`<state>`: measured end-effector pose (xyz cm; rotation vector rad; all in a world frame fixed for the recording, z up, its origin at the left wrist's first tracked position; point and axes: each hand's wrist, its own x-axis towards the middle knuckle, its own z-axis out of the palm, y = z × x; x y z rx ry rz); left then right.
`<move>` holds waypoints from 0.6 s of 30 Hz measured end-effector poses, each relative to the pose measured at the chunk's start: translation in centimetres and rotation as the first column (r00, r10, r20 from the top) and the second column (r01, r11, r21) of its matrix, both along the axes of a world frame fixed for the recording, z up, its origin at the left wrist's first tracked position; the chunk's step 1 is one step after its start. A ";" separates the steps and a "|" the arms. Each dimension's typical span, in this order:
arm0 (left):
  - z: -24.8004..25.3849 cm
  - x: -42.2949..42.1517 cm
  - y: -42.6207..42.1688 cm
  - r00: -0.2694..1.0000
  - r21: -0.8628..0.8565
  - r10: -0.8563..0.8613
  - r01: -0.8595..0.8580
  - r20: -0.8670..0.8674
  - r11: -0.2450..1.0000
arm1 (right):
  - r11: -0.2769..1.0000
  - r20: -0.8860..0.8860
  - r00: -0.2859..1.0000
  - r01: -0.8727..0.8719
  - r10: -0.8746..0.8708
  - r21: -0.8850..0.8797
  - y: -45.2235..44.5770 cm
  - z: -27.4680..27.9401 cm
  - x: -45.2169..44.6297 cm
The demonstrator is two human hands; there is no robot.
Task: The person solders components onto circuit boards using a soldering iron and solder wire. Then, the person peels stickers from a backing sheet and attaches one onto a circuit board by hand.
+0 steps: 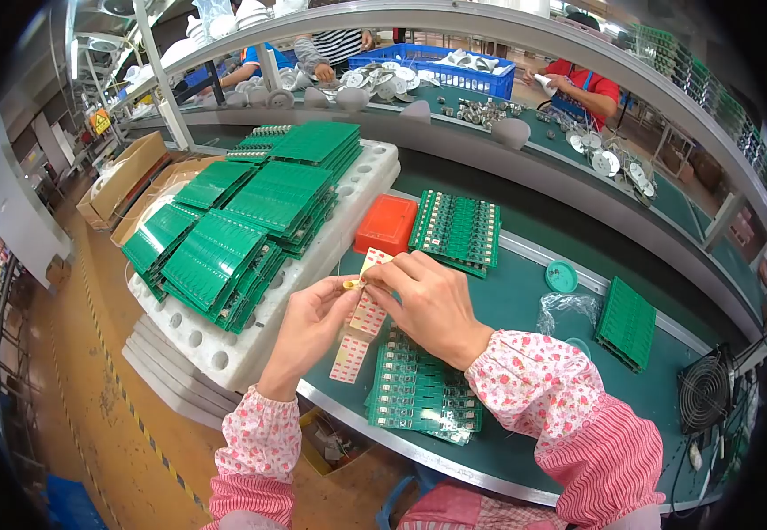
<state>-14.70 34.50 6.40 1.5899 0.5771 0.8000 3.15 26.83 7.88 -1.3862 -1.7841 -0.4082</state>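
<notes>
My left hand (pixel 307 329) pinches a small yellow piece (pixel 351 284) between thumb and fingertips; its exact kind is too small to make out. Close against it, my right hand (pixel 428 302) has its fingers closed on a cream sticker strip (pixel 368 314) with rows of red marks. The strip hangs below the fingertips in folded sections, and its upper end shows above them. Part of it is hidden behind my fingers. Below my right hand lies a stack of green circuit boards (pixel 419 389) on the bench.
Many green board stacks (pixel 264 199) rest on a white foam slab (pixel 251 349) at left. A red box (pixel 387 223), more boards (pixel 456 231), a green lid (pixel 561 276) and a black fan (pixel 706 389) are on the bench (pixel 516 424). Co-workers sit beyond the metal rail.
</notes>
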 end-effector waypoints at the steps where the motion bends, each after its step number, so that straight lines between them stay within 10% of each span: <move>1: -0.3 -0.1 0.2 1.000 0.019 0.012 -0.012 -0.003 1.000 | 1.000 -0.003 1.000 -0.002 0.002 0.000 0.1 0.0 0.0; 18: -1.7 0.2 0.3 0.995 0.197 0.093 -0.086 -0.023 0.977 | 0.978 -0.186 0.983 -0.035 -0.004 -0.205 -0.1 0.1 -0.7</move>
